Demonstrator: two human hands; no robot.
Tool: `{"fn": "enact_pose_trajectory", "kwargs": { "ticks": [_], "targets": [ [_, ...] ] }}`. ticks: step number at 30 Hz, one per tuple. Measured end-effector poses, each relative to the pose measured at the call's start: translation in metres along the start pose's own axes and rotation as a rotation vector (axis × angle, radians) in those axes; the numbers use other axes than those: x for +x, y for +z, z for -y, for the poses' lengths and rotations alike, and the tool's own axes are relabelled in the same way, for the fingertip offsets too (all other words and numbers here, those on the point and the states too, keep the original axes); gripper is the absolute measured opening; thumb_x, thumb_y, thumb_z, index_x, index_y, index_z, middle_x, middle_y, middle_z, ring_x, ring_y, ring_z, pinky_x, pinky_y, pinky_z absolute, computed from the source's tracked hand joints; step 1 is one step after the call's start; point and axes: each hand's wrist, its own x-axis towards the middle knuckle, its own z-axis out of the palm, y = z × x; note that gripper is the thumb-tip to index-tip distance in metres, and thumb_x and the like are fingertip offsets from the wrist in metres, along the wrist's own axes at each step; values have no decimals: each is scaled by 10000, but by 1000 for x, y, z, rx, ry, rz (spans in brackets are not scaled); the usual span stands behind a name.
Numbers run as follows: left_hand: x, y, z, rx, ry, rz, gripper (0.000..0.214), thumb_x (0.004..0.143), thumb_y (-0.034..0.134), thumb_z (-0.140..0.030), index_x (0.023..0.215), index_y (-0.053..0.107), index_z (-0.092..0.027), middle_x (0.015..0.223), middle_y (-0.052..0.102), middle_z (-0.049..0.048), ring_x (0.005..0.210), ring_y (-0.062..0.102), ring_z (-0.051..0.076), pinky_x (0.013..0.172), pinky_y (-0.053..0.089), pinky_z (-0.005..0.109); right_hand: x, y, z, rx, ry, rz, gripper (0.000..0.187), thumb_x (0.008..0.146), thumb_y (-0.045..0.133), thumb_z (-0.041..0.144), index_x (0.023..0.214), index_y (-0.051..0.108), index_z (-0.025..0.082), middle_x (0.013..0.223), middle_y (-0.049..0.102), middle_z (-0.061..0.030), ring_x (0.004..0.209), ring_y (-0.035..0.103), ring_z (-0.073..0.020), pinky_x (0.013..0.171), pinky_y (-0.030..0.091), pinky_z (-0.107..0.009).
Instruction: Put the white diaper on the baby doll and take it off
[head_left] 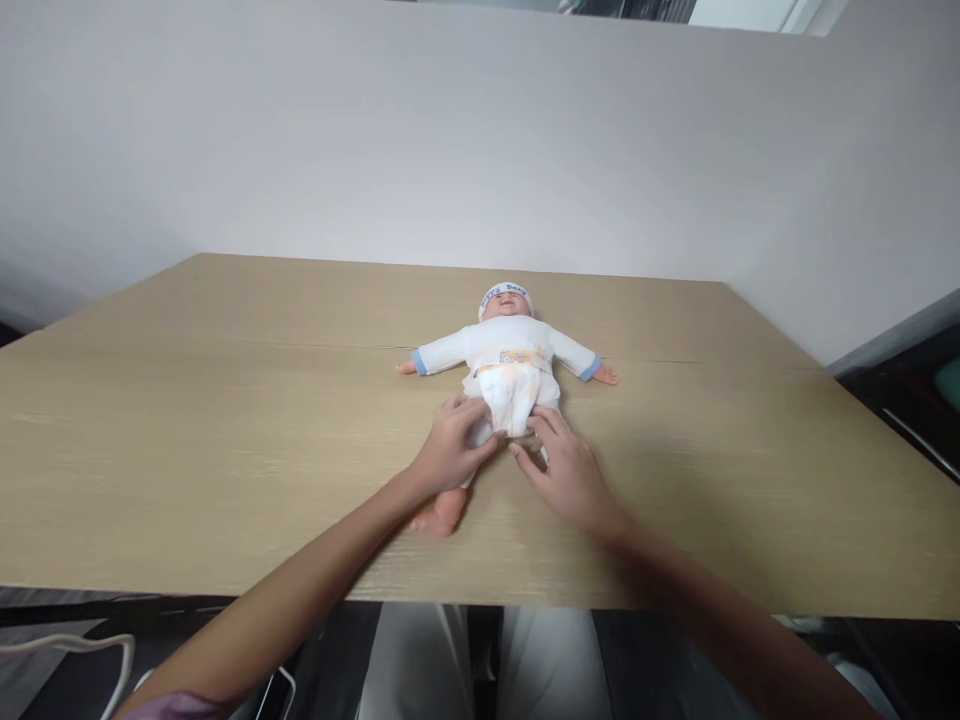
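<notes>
A baby doll (508,335) lies on its back with arms spread, in a white long-sleeved top with blue cuffs and a white headband with lettering. Around its hips is a white diaper (514,388) with a coloured printed band at the waist. My left hand (455,442) pinches the diaper's left leg edge, its thumb low near the crotch. On the other side, my right hand (568,468) has curled fingertips on the right leg edge, thumb below them. One bare doll foot (442,513) shows beneath my left wrist; my right hand hides the other leg.
The doll rests on a wide light-wood table (225,430) with thin seams across it. A pale wall (375,140) rises behind the far edge. Dark furniture (907,390) stands at the right, and a white cable (90,642) hangs below the near edge at left.
</notes>
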Motion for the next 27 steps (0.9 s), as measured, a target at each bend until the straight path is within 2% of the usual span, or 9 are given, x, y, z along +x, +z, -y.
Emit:
{"fn": "enact_pose_trajectory", "kwargs": {
  "ticks": [4, 7, 11, 14, 17, 23, 27],
  "targets": [
    [0, 4, 6, -89, -141, -47, 212, 947, 752, -416, 947, 645, -233, 984, 680, 33, 1010, 598, 267, 910, 472, 388, 2, -1, 1, 50, 19, 38, 128, 1049, 646, 298, 1162, 622, 242, 1258, 720, -89, 915, 736, -241, 844, 567, -391],
    [0, 6, 12, -139, -189, -70, 281, 922, 779, -473, 996, 645, -237, 967, 658, 27, 957, 598, 252, 854, 471, 369, 4, -2, 2, 65, 40, 35, 127, 1045, 652, 310, 1148, 622, 242, 1213, 715, -81, 880, 714, -235, 829, 558, -388],
    [0, 8, 15, -241, -210, -138, 326, 917, 796, -483, 1010, 609, -232, 955, 645, 5, 864, 564, 201, 811, 452, 340, 4, -3, 3, 84, 45, 34, 132, 1045, 644, 309, 1156, 625, 241, 1265, 700, -93, 904, 701, -236, 858, 560, -400],
    [0, 10, 15, -307, -232, -157, 364, 909, 808, -485, 1031, 578, -230, 988, 662, 8, 878, 583, 192, 818, 458, 333, 3, -3, 4, 102, 53, 33, 158, 1046, 653, 318, 1183, 627, 243, 1379, 675, -99, 897, 707, -227, 870, 563, -411],
    [-1, 13, 17, -315, -278, -164, 409, 898, 830, -496, 1065, 567, -232, 1040, 698, 27, 934, 643, 208, 852, 472, 345, 2, -3, 4, 105, 56, 24, 160, 1042, 658, 311, 1181, 628, 236, 1398, 667, -98, 865, 713, -215, 866, 566, -415],
    [-5, 21, 22, -363, -390, -254, 553, 841, 906, -490, 1214, 572, -254, 1094, 752, 47, 1068, 727, 256, 957, 501, 397, 1, -3, 2, 96, 82, -3, 185, 1040, 646, 328, 1200, 626, 239, 1176, 721, -88, 868, 728, -240, 815, 564, -393],
    [-6, 16, 18, -352, -422, -227, 486, 860, 885, -552, 1153, 658, -238, 1044, 778, 57, 1016, 728, 264, 917, 512, 392, 1, -3, 1, 68, 115, -9, 177, 1052, 640, 357, 1190, 639, 247, 1102, 737, -80, 888, 731, -258, 798, 557, -391]
  ]
}}
